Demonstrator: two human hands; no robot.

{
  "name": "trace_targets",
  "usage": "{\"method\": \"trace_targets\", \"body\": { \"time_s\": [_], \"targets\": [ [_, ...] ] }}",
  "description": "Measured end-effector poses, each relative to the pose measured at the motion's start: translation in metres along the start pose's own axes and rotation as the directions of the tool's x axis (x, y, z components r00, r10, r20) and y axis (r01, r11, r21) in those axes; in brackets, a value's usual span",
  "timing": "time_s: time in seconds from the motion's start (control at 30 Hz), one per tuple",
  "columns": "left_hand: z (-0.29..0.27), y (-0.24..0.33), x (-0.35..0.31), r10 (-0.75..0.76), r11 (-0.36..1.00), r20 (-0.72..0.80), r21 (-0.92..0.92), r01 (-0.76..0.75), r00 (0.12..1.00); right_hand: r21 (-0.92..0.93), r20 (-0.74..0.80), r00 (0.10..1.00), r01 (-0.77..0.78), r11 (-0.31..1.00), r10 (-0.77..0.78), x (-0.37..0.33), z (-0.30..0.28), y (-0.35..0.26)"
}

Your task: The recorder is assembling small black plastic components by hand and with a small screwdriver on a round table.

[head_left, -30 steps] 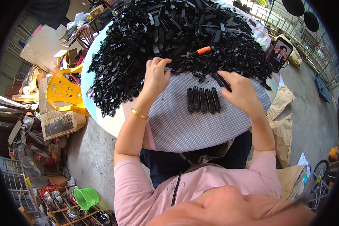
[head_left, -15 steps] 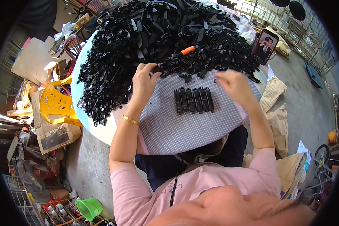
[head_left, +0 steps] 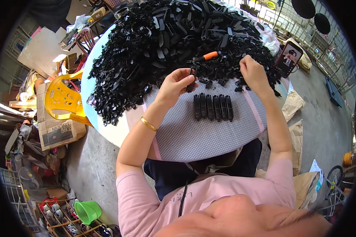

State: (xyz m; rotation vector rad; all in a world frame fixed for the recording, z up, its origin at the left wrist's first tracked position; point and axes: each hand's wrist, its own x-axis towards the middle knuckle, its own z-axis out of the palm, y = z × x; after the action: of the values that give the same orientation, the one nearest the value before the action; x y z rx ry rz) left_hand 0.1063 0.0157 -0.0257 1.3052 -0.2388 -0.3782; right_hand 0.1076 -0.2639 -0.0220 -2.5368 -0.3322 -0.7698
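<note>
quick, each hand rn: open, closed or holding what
Left hand: closed, holding a slim black piece between thumb and fingers.
Right hand: fingers curled, by the black pile; whether it holds anything cannot be told.

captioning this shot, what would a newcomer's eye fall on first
Probably the big heap of black parts spread over the far side of the round table, with an orange-handled tool lying on its near part. Next, the tidy row of six black pieces on the dotted cloth before the person. A yellow chair stands left of the table.
</note>
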Motion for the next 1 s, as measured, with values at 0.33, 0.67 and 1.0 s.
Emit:
{"method": "trace_targets", "body": {
  "time_s": [0.33, 0.67, 1.0],
  "targets": [
    [0.011, 0.008, -0.009, 0.078, 0.981, -0.031, 0.178, -0.072, 0.996, 0.717, 0.093, 0.989, 0.010, 0.697, -0.111, 0.016, 0.021, -0.100],
    [0.005, 0.009, -0.009, 0.061, 0.984, 0.146, -0.175, -0.035, 0.987, 0.872, 0.230, 0.973, -0.208, 0.443, 0.004, -0.003, 0.023, -0.099],
    [0.007, -0.002, -0.008, 0.029, 0.981, 0.032, -0.190, -0.022, 0.999, 0.434, -0.290, 0.885, 0.460, 0.775, -0.363, -0.003, 0.026, -0.095]
  ]
}}
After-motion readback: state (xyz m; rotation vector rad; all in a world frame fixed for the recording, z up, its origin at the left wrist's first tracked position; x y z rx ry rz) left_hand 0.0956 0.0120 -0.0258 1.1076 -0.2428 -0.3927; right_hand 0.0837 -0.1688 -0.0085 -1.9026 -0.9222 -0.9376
